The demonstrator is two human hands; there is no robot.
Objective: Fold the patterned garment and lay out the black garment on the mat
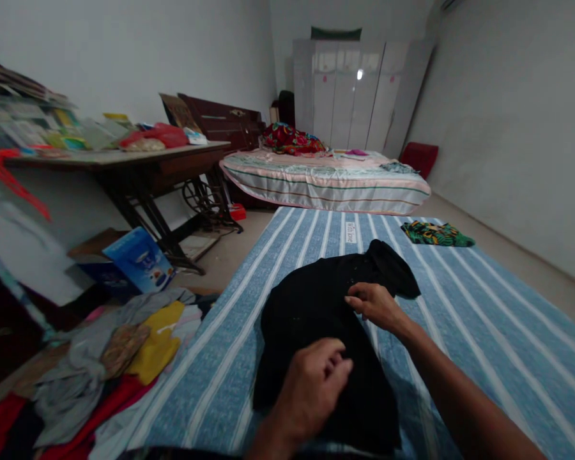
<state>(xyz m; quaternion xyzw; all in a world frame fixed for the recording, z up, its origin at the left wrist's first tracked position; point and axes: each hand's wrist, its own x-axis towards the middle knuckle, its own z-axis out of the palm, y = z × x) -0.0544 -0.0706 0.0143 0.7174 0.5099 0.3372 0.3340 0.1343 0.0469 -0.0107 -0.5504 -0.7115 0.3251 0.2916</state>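
A black collared shirt (311, 306) lies folded lengthwise on the blue striped bed, its collar (388, 265) at the far end and small buttons near the top. My left hand (316, 383) is over the lower half of the shirt, fingers loosely bent and thumb apart, with no cloth seen in it. At the right edge of the shirt, below the collar, my right hand (371, 303) has its fingers curled in a pinch against the black cloth. How much fabric lies between those fingertips is hard to see.
A folded green patterned cloth (436, 234) rests on the striped bedding (489, 306). Piled clothes (100, 358) and a blue box (138, 262) are at left, below a cluttered sewing table (172, 153). Another bed (326, 182) and a wardrobe (349, 96) stand beyond.
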